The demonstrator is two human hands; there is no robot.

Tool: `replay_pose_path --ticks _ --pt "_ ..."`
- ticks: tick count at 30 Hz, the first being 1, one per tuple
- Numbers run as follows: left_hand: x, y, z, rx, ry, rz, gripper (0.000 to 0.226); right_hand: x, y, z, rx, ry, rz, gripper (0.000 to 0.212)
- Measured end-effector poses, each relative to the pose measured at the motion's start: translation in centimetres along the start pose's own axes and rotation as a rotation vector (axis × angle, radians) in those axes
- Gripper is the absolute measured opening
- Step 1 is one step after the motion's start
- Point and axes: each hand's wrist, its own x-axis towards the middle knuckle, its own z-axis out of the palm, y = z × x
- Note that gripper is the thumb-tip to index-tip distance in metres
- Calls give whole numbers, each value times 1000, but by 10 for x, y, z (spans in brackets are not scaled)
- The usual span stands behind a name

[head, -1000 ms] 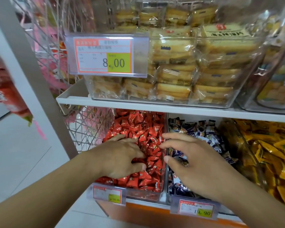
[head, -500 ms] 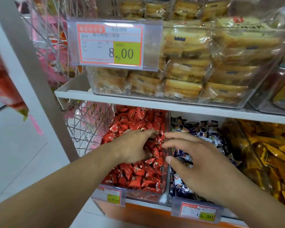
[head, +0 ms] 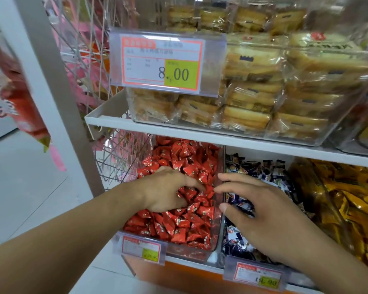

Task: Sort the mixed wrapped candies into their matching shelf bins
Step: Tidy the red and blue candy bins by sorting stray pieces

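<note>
Centre frame, my left hand (head: 168, 188) curls into the red candies (head: 178, 221), grasping some; my right hand (head: 261, 217) hovers released. Light, crinkly, slippery wrappers; I'd pinch the twisted ends.

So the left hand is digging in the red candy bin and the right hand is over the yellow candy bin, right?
Not quite. The head view shows the left hand in the red candy bin, but the right hand is over the dark blue candy bin, not the yellow candy bin farther right.
</note>
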Motion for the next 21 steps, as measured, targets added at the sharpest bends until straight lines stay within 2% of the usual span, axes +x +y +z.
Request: replay_pose_path --ticks 7,12,21 --pt "6 5 7 193 -103 93 68 1 -1 0 13 4 22 29" --pt "1 -4 8 213 -83 127 47 0 0 0 22 -4 17 28" --pt "-10 -5 2 138 -6 108 39 -1 0 -2 35 -4 27 28"
